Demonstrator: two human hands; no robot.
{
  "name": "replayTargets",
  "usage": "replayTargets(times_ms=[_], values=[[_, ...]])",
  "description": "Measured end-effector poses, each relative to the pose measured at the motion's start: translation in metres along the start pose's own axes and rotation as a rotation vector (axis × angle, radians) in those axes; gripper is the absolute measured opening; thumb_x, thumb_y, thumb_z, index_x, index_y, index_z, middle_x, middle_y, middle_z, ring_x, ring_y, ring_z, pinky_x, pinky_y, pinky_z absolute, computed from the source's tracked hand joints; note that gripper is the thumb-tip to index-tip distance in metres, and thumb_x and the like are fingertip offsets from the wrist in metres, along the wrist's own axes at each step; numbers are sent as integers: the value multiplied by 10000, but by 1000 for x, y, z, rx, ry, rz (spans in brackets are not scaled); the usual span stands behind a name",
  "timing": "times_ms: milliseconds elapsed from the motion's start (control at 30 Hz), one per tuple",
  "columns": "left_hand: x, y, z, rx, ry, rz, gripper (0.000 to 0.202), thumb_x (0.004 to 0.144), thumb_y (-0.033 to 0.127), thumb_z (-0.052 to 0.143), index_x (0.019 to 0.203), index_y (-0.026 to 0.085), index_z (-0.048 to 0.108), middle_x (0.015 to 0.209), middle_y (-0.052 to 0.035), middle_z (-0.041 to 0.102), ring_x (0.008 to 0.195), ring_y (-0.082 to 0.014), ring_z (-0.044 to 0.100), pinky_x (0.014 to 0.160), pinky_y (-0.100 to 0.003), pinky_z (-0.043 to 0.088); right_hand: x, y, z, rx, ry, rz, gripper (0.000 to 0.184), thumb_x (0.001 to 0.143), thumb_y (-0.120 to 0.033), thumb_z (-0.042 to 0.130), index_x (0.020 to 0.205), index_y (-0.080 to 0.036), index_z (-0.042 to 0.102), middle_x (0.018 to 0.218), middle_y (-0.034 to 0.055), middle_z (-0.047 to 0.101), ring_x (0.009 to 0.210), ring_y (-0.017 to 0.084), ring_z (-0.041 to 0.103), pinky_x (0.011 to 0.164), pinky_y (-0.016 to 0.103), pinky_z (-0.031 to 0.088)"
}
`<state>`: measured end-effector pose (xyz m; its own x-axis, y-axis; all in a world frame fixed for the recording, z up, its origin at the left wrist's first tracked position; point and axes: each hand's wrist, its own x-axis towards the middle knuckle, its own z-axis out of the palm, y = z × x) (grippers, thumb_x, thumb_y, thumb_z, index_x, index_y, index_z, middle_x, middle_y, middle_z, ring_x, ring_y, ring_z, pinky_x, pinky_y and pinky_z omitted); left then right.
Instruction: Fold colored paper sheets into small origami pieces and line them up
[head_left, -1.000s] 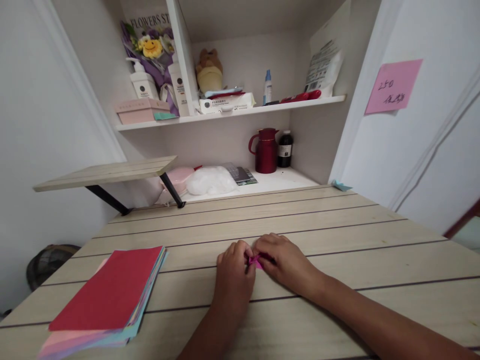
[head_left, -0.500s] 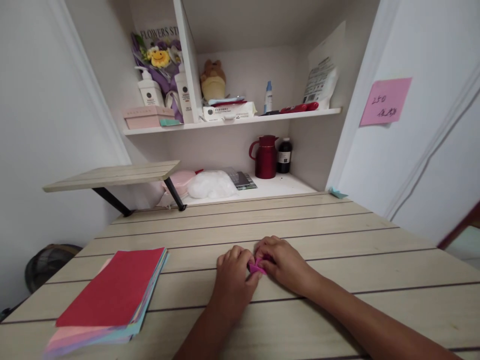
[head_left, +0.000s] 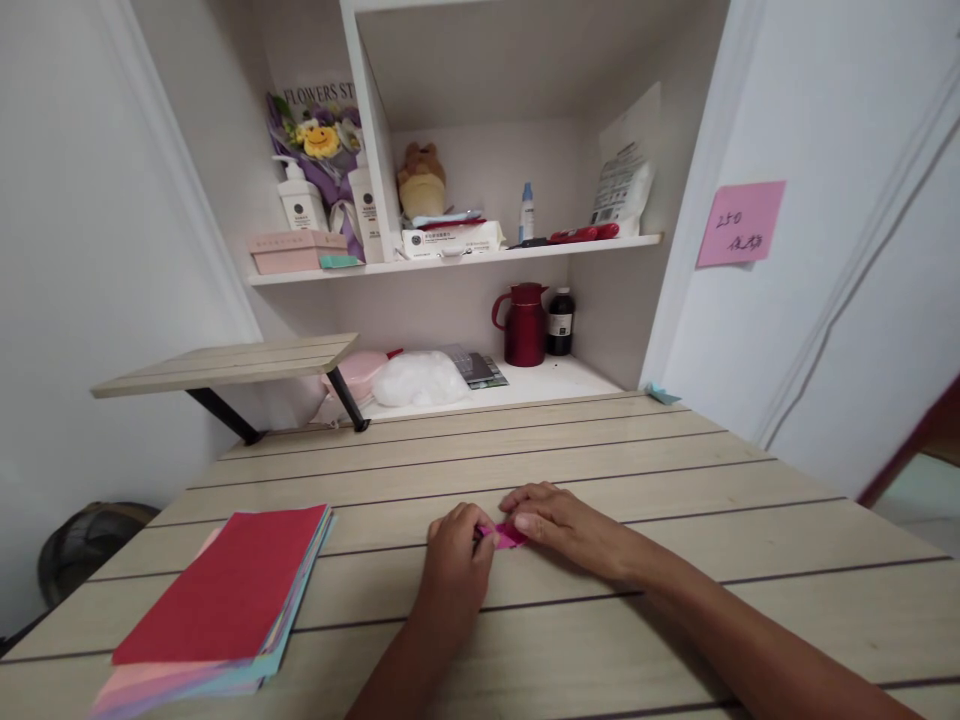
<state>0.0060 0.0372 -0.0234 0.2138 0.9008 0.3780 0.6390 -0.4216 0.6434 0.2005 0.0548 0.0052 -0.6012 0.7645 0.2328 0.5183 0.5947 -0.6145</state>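
Observation:
A small folded piece of magenta paper (head_left: 510, 536) lies on the wooden table (head_left: 675, 500) between my two hands. My left hand (head_left: 454, 560) is curled, its fingertips pinching the paper's left end. My right hand (head_left: 566, 525) lies over the paper's right side, fingers pressed down on it and held together. Most of the paper is hidden under the fingers.
A stack of coloured paper sheets (head_left: 225, 595) with a red sheet on top lies at the table's left front. A raised wooden shelf (head_left: 225, 360) stands at the back left. Behind the table, shelves hold a red jug (head_left: 523, 325), bottles and boxes. A pink note (head_left: 740, 223) is stuck on the right wall.
My right hand has flattened out over the paper and my left hand has drawn slightly back. The view has tilted up a little.

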Motion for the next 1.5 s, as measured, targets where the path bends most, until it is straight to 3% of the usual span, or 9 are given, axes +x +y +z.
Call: replayTargets(times_ms=[133, 333, 567, 800, 967, 1133, 1333, 1500], values=[[2, 1, 0, -102, 18, -54, 114, 795, 173, 473, 700, 215, 519, 700, 8, 600, 709, -170, 560, 682, -266, 401, 1, 4, 5, 24, 73, 52, 193, 758, -336, 719, 911, -228, 675, 1033, 37, 687, 992, 232, 585, 922, 375, 411], [2, 5, -3, -222, 44, -126, 100, 796, 212, 485, 699, 217, 507, 637, 35, 547, 635, -145, 520, 611, -233, 383, 4, 6, 12, 321, 126, 165, 140, 814, -324, 627, 854, -196, 669, 859, 20, 692, 825, 191, 604, 751, 298, 458], [4, 4, -3, -399, 83, -220, 110, 796, 276, 496, 713, 208, 517, 626, 32, 538, 625, -149, 526, 611, -240, 401, 5, 6, 16, 437, 191, 249, 160, 786, -320, 630, 725, -178, 590, 690, -27, 576, 656, 133, 493, 613, 241, 367], [5, 6, -3, -352, 129, -223, 115, 753, 244, 539, 649, 205, 506, 622, 31, 539, 627, -138, 512, 610, -232, 396, 8, 1, 20, 658, 275, 298, 197, 697, -268, 705, 715, -185, 527, 611, -66, 502, 554, 95, 415, 521, 211, 283], [5, 6, -2, -377, 160, -235, 80, 739, 213, 555, 675, 205, 508, 651, 29, 555, 646, -138, 529, 631, -236, 407, 9, 1, 22, 773, 280, 317, 323, 680, -242, 726, 929, -215, 521, 600, -88, 520, 528, 94, 444, 509, 208, 307], [6, 6, -4, -515, 197, -284, 89, 722, 193, 568, 777, 210, 499, 689, 28, 564, 654, -135, 525, 650, -241, 410, 8, 2, 22, 663, 304, 327, 472, 718, -239, 708, 1151, -238, 519, 666, -64, 578, 619, 134, 550, 599, 249, 413], [6, 8, -4, -619, 182, -293, 469, 631, 184, 714, 1069, 189, 545, 721, 30, 590, 696, -149, 567, 695, -256, 432, 5, -6, 19, 255, 381, 103, 347, 821, -214, 622, 1160, -260, 570, 843, 7, 675, 817, 197, 623, 799, 345, 466], [6, 6, -5, -481, 102, -241, 67, 647, 199, 686, 701, 177, 653, 690, 10, 602, 689, -158, 550, 664, -257, 410, 2, -13, 21, 53, 439, -63, 256, 845, -194, 601, 1087, -271, 631, 928, 31, 676, 901, 215, 603, 838, 362, 452]])
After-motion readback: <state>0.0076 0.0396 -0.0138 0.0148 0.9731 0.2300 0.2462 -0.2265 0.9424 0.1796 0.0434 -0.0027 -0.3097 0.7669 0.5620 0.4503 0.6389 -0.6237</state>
